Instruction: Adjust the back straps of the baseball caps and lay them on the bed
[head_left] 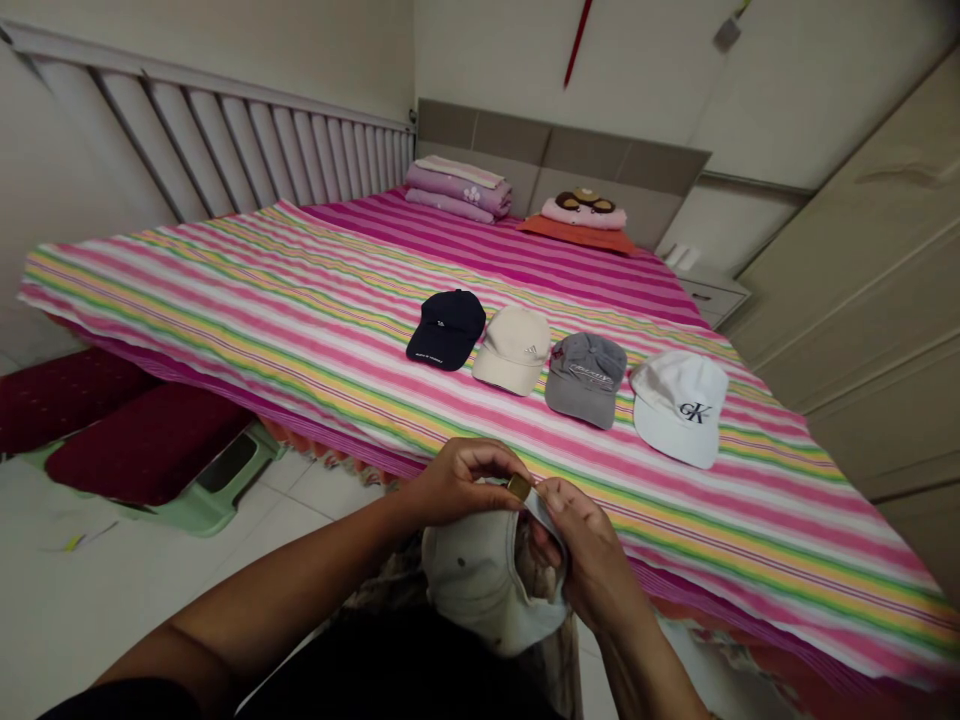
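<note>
A pale baseball cap (476, 580) is between my hands in front of my body, its back opening and adjusting strap (538, 506) turned up. My left hand (469, 482) is closed on the strap by its brass-coloured buckle (519, 487). On the other side, my right hand (585, 535) pinches the strap and the edge of the opening, some fingers inside the cap. Beyond my hands a row of caps lies on the bed: a navy cap (450, 325), a beige cap (514, 350), a grey cap (589, 380) and a white cap (679, 408).
The bed (247, 300) has a striped cover and a padded headboard (562, 165). Folded purple bedding (454, 190) and a pink folded item (581, 215) lie near it. Red-topped stools (150, 430) stand at the left, a bedside cabinet (709, 295) and a wardrobe (855, 300) at the right.
</note>
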